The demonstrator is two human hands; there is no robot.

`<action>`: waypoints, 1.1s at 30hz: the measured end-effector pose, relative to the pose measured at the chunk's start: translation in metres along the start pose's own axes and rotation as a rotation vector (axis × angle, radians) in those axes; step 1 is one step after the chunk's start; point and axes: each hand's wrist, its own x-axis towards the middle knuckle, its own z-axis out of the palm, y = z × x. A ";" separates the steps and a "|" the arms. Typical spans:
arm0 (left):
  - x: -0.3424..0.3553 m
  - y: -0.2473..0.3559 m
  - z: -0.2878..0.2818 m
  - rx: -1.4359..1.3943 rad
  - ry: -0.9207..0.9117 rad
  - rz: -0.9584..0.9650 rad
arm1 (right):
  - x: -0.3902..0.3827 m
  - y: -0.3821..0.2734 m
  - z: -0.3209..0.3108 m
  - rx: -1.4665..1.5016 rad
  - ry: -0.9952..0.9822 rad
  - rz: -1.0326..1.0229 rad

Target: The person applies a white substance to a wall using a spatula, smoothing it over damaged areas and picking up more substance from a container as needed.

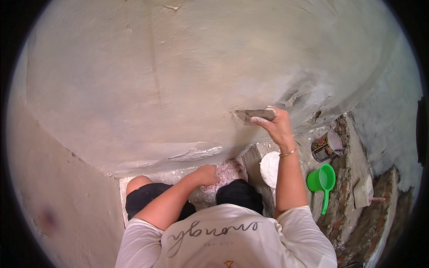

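My right hand [279, 128] grips a flat, plaster-smeared putty knife [255, 115], its blade laid against the grey plastered wall [196, 76]. The thumb lies along the near side of the tool, and a bracelet circles that wrist. Lower down, my left hand [207, 175] is closed at the left edge of a round container of pinkish-white plaster mix [232, 169]. Whatever its curled fingers hold is hidden. Just right of the wall spot under the blade, rough dark and whitish patches mark the surface.
A round tub of white paste [269, 169] stands beside my right forearm. Further right are a patterned can [323, 147], a green dipper [321, 179] and a pale scraper with a reddish handle [363, 193] on rough, stepped masonry. Another wall [58, 178] closes in on the left.
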 end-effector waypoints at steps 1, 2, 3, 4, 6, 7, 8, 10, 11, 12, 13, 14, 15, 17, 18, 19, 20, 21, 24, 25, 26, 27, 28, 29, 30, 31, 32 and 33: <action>-0.002 0.001 -0.001 -0.002 -0.008 -0.002 | -0.002 0.001 -0.004 -0.013 0.016 -0.013; -0.004 0.002 -0.002 -0.002 -0.017 -0.004 | -0.004 0.001 -0.007 -0.025 0.035 -0.026; -0.005 0.003 -0.003 -0.001 -0.027 -0.006 | -0.006 -0.001 -0.008 -0.037 0.053 -0.038; -0.004 0.003 -0.002 0.003 -0.027 -0.009 | -0.010 -0.005 -0.006 -0.087 0.058 -0.130; -0.005 0.001 -0.002 0.012 -0.024 -0.021 | -0.016 -0.022 0.008 -0.181 0.066 -0.318; -0.005 0.000 -0.002 0.015 -0.024 -0.018 | -0.017 -0.023 0.020 -0.281 0.097 -0.400; -0.004 0.000 -0.001 0.018 -0.025 -0.008 | -0.019 -0.022 0.032 -0.386 0.131 -0.480; -0.002 0.004 -0.002 0.018 -0.032 0.013 | -0.017 -0.021 0.042 -0.551 0.093 -0.513; -0.003 0.005 -0.004 0.012 -0.032 0.015 | -0.009 -0.022 0.038 -0.542 0.155 -0.536; -0.004 0.007 -0.005 0.006 -0.034 0.018 | 0.002 -0.025 0.031 -0.534 0.216 -0.554; -0.002 0.007 -0.005 0.007 -0.031 0.021 | 0.010 -0.028 0.022 -0.526 0.278 -0.572; 0.000 0.005 -0.003 0.004 -0.028 0.022 | 0.015 -0.038 0.011 -0.462 0.319 -0.565; -0.001 0.003 -0.001 0.001 -0.023 0.014 | 0.019 -0.053 0.000 -0.389 0.357 -0.559; -0.002 0.001 0.002 -0.003 -0.022 0.011 | 0.017 -0.060 -0.002 -0.360 0.368 -0.550; -0.002 0.001 0.000 -0.001 -0.016 0.013 | 0.009 -0.061 0.001 -0.405 0.342 -0.553; -0.004 0.001 -0.001 0.006 -0.010 0.015 | 0.001 -0.061 0.005 -0.449 0.317 -0.556; -0.005 0.005 -0.003 0.013 -0.006 0.026 | -0.008 -0.052 0.017 -0.363 0.204 -0.537; -0.006 0.007 -0.003 0.019 -0.009 0.035 | -0.016 -0.046 0.033 -0.363 0.170 -0.558; -0.001 0.011 -0.003 0.019 -0.054 0.010 | -0.018 -0.024 0.059 -0.447 0.100 -0.588; -0.001 0.011 -0.001 0.022 -0.059 0.014 | -0.015 -0.020 0.060 -0.485 0.082 -0.597; -0.001 0.010 -0.001 0.023 -0.058 0.015 | -0.009 -0.024 0.057 -0.496 0.131 -0.597; 0.000 0.009 -0.001 0.026 -0.057 0.017 | -0.003 -0.028 0.051 -0.458 0.187 -0.613; 0.000 0.009 -0.001 0.033 -0.055 0.015 | 0.002 -0.033 0.043 -0.420 0.244 -0.628; 0.001 0.007 0.000 0.037 -0.053 0.008 | 0.005 -0.038 0.036 -0.379 0.296 -0.643; -0.001 0.005 0.000 0.037 -0.048 -0.003 | 0.004 -0.047 0.029 -0.396 0.340 -0.656; -0.002 0.003 0.000 0.034 -0.040 -0.006 | 0.001 -0.057 0.020 -0.413 0.384 -0.669; -0.002 0.002 0.000 0.033 -0.035 -0.004 | -0.002 -0.062 0.017 -0.434 0.430 -0.679; -0.002 0.001 0.001 0.031 -0.029 -0.003 | -0.007 -0.061 0.022 -0.451 0.486 -0.701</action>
